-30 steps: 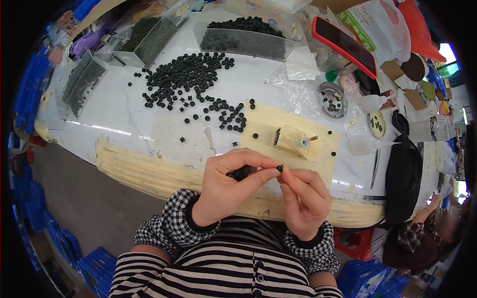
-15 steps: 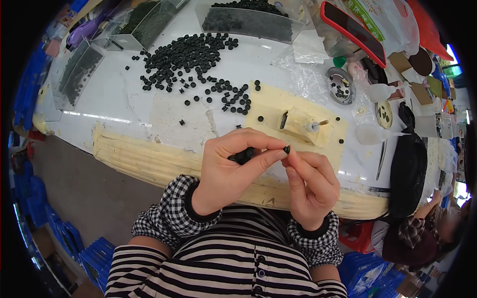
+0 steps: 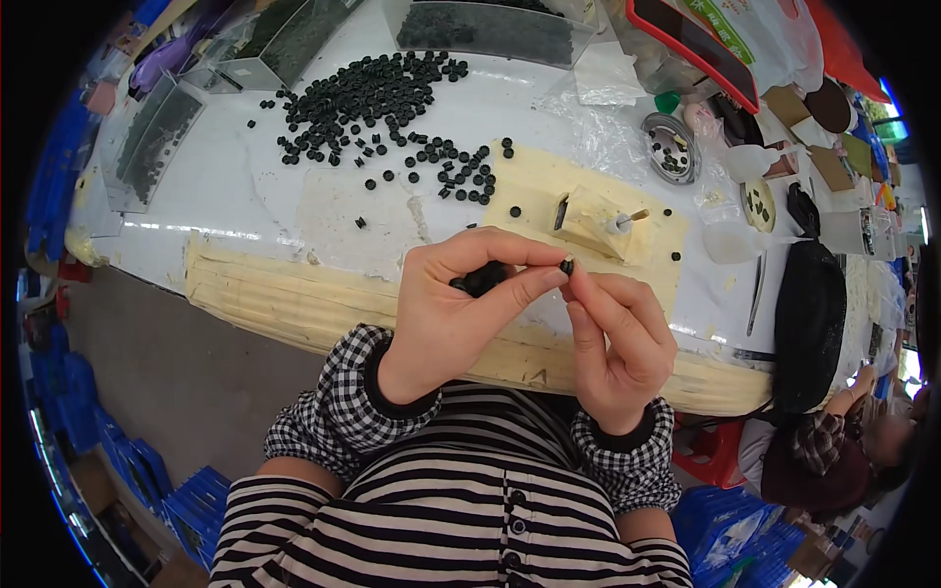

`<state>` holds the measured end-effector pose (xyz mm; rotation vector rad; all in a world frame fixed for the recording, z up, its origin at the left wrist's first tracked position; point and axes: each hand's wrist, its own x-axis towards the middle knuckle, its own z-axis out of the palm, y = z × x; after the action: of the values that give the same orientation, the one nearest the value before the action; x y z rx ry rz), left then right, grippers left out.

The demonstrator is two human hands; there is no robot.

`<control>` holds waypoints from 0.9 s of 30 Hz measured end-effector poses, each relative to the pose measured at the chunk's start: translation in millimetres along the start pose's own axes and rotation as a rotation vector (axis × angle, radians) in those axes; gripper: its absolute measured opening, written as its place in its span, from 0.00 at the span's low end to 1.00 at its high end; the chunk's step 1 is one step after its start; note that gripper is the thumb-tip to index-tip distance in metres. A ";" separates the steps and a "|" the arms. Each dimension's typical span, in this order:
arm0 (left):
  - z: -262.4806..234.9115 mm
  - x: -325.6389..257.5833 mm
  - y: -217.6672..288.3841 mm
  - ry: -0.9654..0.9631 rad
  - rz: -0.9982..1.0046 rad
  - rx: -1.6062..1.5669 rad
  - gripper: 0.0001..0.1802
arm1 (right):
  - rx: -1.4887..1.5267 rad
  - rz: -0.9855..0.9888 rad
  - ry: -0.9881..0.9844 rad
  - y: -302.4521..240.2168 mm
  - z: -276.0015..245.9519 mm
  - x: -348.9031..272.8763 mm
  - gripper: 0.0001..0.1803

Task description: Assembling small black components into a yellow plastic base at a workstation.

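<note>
My left hand (image 3: pixel 453 318) is closed, its thumb and forefinger pinching a small black grooved roller (image 3: pixel 567 266). Several more black pieces are tucked in its curled fingers, partly hidden. From the other side, the fingertips of my right hand (image 3: pixel 619 338) pinch the same roller, so both hands meet on it above the table's front edge. Just beyond them stands a yellow-taped block (image 3: pixel 598 230) with a slot on its left and a thin pin (image 3: pixel 632 218) sticking up at its right. Several loose black rollers (image 3: pixel 461 167) lie scattered to the left of the block.
A large heap of black rollers (image 3: pixel 363 93) covers the table's far middle. Clear bins (image 3: pixel 490 34) stand behind it, another (image 3: pixel 152 147) at left. A red-cased phone (image 3: pixel 701 49), a round tin (image 3: pixel 671 147), tweezers (image 3: pixel 757 294) and a black pouch (image 3: pixel 810 318) lie right. Another person (image 3: pixel 833 456) sits at right.
Both hands stay together on the small roller, with its angle between the fingertips slightly changed. The whole view has shifted a little, and the table things appear slightly higher.
</note>
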<state>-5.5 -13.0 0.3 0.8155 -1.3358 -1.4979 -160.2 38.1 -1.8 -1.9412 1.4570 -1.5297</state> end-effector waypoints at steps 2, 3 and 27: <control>0.3 0.3 0.1 0.000 0.004 0.007 0.08 | -0.005 -0.002 0.001 0.0 -0.4 -0.4 0.19; 0.5 0.3 0.2 0.003 0.004 0.006 0.08 | -0.004 -0.002 0.001 0.0 -0.4 -0.2 0.18; -1.0 -0.2 -1.6 -0.010 0.147 0.089 0.10 | 0.060 0.019 -0.016 0.8 -3.0 -1.9 0.18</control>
<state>-4.9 -13.2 -1.5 0.7496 -1.4469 -1.3374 -163.0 40.4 -2.2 -1.8958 1.4024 -1.5288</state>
